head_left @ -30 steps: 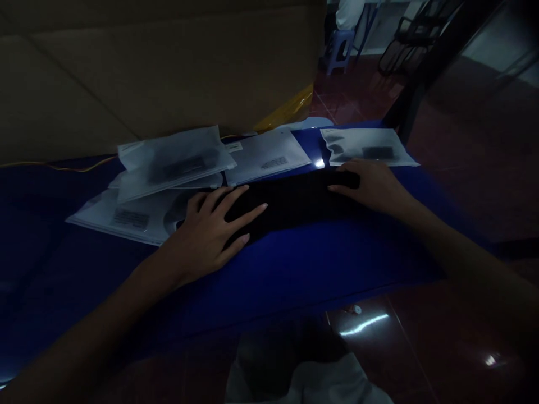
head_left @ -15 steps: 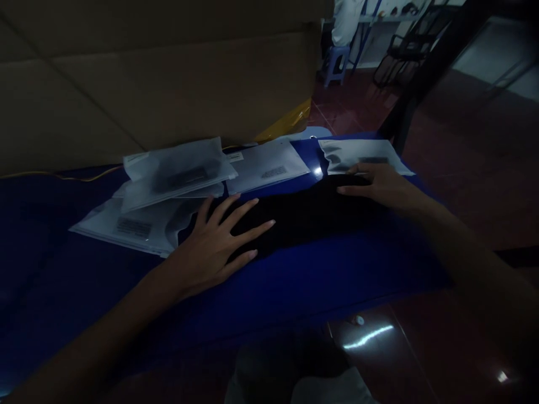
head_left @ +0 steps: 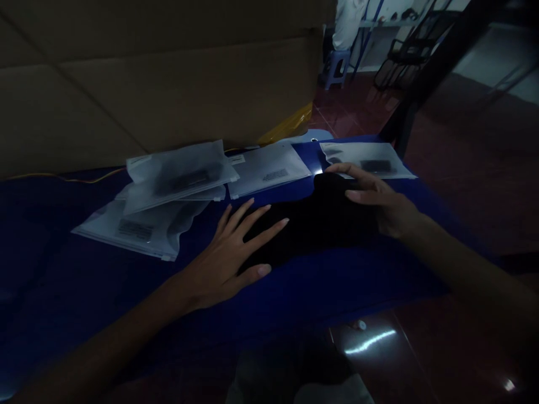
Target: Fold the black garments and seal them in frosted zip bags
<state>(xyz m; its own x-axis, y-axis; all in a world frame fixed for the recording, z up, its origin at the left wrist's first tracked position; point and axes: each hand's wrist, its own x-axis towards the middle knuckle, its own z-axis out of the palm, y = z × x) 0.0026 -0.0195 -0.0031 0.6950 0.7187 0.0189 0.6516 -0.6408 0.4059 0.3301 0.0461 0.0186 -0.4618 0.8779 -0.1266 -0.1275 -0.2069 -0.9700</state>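
Note:
A black cloth piece (head_left: 311, 224) lies across the blue table, too dark for me to make out its exact kind. My left hand (head_left: 236, 247) rests on its left end with the fingers spread. At the other end my right hand (head_left: 379, 196) has its thumb and fingers around the edge of the cloth, which is raised and bunched there. Just beyond my right hand is a frosted zip bag (head_left: 357, 151) with a dark label. Another frosted bag (head_left: 269, 168) lies behind the cloth, and several overlap in a pile (head_left: 181, 174) to the left.
A large cardboard box (head_left: 168, 95) stands along the back of the blue table (head_left: 261, 314). A yellow cord (head_left: 84, 179) runs beside it. On the right rises a dark metal post (head_left: 404, 123). Farther off, a person (head_left: 349, 25) sits on a blue stool (head_left: 336, 67) near a black chair (head_left: 415, 50).
The cloth has become shorter and more bunched, with its right part lifted. My left hand has shifted right along with the cloth's left end. The fingers of my right hand have curled more around the edge.

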